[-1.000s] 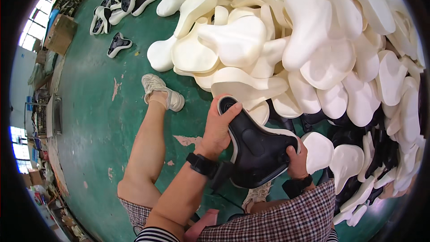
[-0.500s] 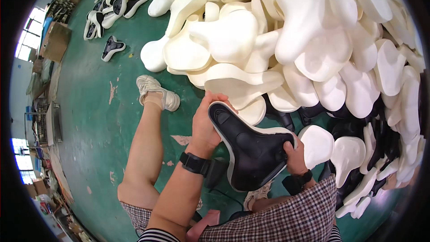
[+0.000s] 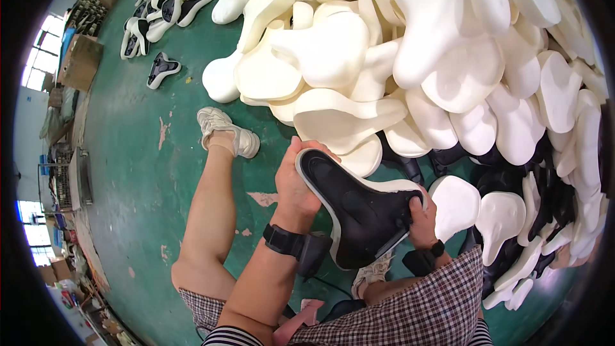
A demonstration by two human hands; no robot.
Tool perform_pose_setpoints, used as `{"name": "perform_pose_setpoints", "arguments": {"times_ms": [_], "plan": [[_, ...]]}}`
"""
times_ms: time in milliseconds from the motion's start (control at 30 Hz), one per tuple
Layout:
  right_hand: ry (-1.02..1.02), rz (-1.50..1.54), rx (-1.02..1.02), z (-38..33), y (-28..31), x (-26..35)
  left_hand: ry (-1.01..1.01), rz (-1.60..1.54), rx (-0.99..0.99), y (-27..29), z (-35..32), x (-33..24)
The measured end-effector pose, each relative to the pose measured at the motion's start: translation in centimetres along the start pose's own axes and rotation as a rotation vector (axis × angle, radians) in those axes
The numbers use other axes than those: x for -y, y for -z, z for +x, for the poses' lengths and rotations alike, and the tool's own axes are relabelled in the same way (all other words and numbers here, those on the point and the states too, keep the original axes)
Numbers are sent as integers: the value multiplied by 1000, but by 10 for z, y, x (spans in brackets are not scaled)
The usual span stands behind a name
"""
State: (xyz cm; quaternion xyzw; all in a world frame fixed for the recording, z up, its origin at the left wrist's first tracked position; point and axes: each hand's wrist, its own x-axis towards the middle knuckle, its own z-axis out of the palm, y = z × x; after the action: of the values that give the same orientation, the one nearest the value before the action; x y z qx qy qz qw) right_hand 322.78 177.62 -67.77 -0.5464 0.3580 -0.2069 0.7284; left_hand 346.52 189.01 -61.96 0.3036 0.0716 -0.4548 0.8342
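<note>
Nearest the camera a checked shirt [image 3: 435,307] and a striped hem are seen at the lower edge; from there both forearms rise into view. A black saddle-shaped shell with a pale rim [image 3: 359,208] is held between the two hands just above the lap, its narrow nose pointing up and left, its broad end down and right. The left hand [image 3: 298,182] is closed around the nose, the thumb laid along the rim; a black watch [image 3: 284,241] is worn on that wrist. The right hand [image 3: 419,218] is clamped on the broad end, its fingers curled over the edge; a dark band is worn at that wrist too. To the left a bare leg is stretched over the green floor [image 3: 128,173], ending in a pale sneaker [image 3: 227,131]. Just beyond the held shell a large heap of cream foam saddle pads [image 3: 410,57] is piled, filling the upper right; black shells [image 3: 532,179] are seen wedged beneath it on the right. Farther off, at the upper left, more black-and-white pieces [image 3: 163,67] are scattered on the floor; cardboard boxes [image 3: 80,61] are stacked near the windows.
</note>
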Motion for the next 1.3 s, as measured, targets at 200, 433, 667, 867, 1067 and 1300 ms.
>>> {"name": "perform_pose_setpoints", "arguments": {"times_ms": [200, 433, 667, 867, 1067, 1300], "plan": [[75, -93, -17, 4, -10, 10, -53, 100, -62, -1, 0, -9], [74, -157, -62, 7, -3, 8, -174, 664, -79, -10, -3, -10], [-149, 392, -74, 15, 6, 28, -6, 743, -169, 20, -21, -1], [-262, -92, -91, 16, 38, 6, 448, 1199, 20, 42, -33, 8], [-267, -412, 40, 24, 57, -16, 463, 1712, 226, 69, -37, 56], [-332, 66, -472, 80, 104, -49, 422, 1587, 100, 112, -30, 67]]}}
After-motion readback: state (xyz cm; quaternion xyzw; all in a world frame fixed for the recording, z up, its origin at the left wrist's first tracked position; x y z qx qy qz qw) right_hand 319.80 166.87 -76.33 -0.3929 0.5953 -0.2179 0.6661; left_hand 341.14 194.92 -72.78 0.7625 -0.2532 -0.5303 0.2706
